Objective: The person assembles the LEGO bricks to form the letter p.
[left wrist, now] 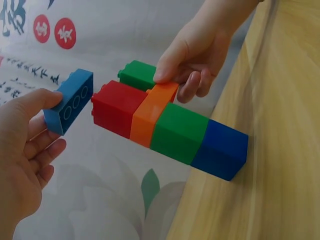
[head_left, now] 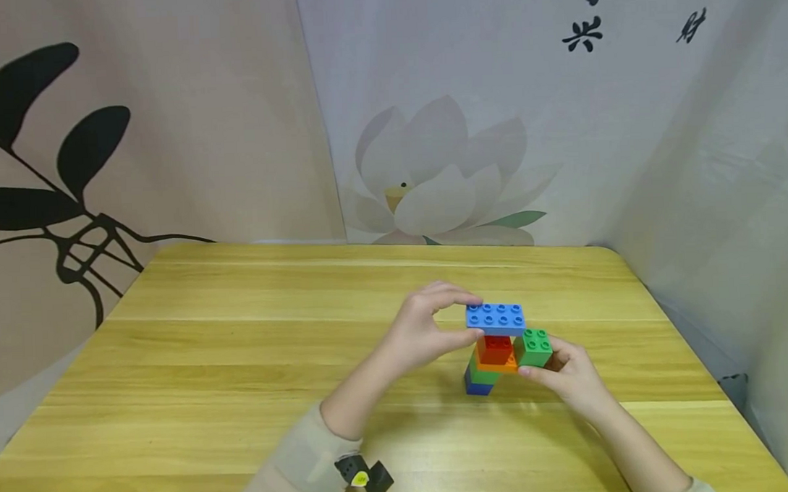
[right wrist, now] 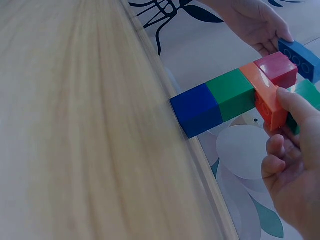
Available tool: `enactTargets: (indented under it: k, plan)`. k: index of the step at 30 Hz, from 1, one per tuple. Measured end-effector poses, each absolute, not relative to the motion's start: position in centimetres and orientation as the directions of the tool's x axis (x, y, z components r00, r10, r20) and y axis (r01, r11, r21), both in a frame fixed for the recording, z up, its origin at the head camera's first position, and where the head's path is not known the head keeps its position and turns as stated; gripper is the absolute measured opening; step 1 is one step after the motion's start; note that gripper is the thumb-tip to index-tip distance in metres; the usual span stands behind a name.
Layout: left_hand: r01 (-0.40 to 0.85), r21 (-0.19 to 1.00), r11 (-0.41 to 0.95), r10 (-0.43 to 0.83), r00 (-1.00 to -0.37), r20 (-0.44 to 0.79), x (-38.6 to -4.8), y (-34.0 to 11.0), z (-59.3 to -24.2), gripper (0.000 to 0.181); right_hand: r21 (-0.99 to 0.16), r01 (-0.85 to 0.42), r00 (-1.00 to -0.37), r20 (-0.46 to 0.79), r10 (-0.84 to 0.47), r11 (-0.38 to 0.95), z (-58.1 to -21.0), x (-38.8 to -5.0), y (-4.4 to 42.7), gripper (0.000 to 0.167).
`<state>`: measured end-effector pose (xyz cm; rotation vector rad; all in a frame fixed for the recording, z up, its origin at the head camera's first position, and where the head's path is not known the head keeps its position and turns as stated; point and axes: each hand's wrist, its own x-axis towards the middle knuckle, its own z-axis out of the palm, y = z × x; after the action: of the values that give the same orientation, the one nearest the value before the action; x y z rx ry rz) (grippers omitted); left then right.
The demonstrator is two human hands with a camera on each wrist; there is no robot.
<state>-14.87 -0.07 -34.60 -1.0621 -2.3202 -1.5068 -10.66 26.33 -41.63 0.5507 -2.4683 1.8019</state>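
Observation:
A stack of toy building bricks stands upright on the table. Its dark blue brick (right wrist: 196, 111) is lowest, followed by a green brick (left wrist: 179, 133), then a longer orange brick (left wrist: 154, 112) that juts to the right. On the orange one sits a red brick (left wrist: 118, 107), with a second green brick (head_left: 534, 347) beside it over the jutting end. My left hand (head_left: 429, 324) pinches a light blue brick (head_left: 495, 318) by its left end, just above the red brick and apart from it. My right hand (head_left: 571, 374) grips the second green brick, its thumb by the orange end.
The wooden table (head_left: 242, 367) reaches back to a printed curtain (head_left: 440, 70) with a lotus and dark leaves. A black device (head_left: 363, 476) is strapped at the left sleeve.

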Motion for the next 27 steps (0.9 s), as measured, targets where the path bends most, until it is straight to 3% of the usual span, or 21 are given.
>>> enactTargets:
  k: [27]
  plan:
    - [0.722,0.649,0.240,0.539,-0.655,0.530,-14.9,2.1,-35.4,0.036,-0.915,-0.342,-0.915,0.273,-0.296,0.212,-41.7,-10.7,26.3,0.039]
